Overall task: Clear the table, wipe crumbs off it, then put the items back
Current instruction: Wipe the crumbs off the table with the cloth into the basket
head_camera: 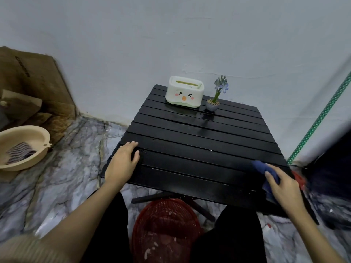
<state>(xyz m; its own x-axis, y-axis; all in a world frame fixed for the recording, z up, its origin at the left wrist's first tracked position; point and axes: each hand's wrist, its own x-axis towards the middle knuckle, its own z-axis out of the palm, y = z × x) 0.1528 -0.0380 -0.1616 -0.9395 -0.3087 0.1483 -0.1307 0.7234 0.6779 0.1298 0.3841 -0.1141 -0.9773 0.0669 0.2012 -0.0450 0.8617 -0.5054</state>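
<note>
dark blue cloth (266, 172) is bunched under the right hand (283, 188) at the near right corner of the black slatted tabletop (190, 141); the fingers (270, 179) are curled over it, gripping it. it looks soft and light, likely to fold and drag rather than slide cleanly, so it is best held as a wad pressed flat under the palm. the gaps between the slats will probably catch crumbs, so strokes along the slats may work better than across.

the left hand (123, 162) lies flat on the near left edge, fingers spread and holding nothing, seemingly steadying the tabletop, which looks light and could shift on its folding legs.

the tissue box (184, 92) and the small flower pot (212, 105) stand at the far edge, just beside each other. the box is probably light and easy to lift by its sides; the pot looks breakable and top-heavy, so take it by the pot, not the stem.

a red basket (167, 230) sits on the floor between the knees. motion blur smears the right edge of the view, and something red behind the right hand cannot be made out. no crumbs are visible on the dark surface.
</note>
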